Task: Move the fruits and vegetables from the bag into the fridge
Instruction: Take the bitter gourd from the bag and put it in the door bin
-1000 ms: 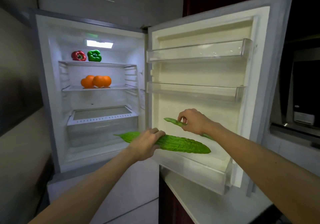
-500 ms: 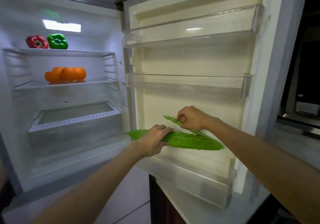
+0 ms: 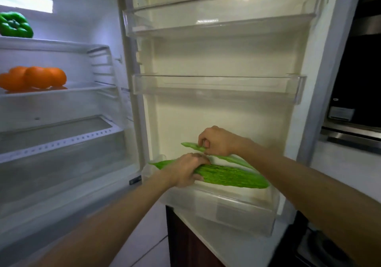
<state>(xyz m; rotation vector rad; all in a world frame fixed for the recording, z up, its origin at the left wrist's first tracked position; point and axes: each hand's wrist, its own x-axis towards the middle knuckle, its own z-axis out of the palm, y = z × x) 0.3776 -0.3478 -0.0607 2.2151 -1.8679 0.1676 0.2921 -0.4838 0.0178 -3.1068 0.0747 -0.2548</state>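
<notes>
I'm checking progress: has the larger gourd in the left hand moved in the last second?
Yes. The larger gourd moved right against the bottom door bin: its left tip, earlier past the door's hinge edge, now reaches only the bin's left end.

Door bins (image 3: 216, 85): clear, glossy, smooth plastic; door liner (image 3: 216, 56): cream plastic, smooth and matt; crisper lid (image 3: 61, 130): translucent white plastic. Near bitter gourd (image 3: 231, 177) and far bitter gourd (image 3: 231, 157): green skin, ridged and warty, dull; green pepper (image 3: 15, 25): smooth, glossy skin; oranges (image 3: 39, 77): peel with a soft sheen. Cabinet (image 3: 185, 242), near, below the door: dark reddish wood-look front; appliance trim (image 3: 350, 134), right: brushed metal.
</notes>
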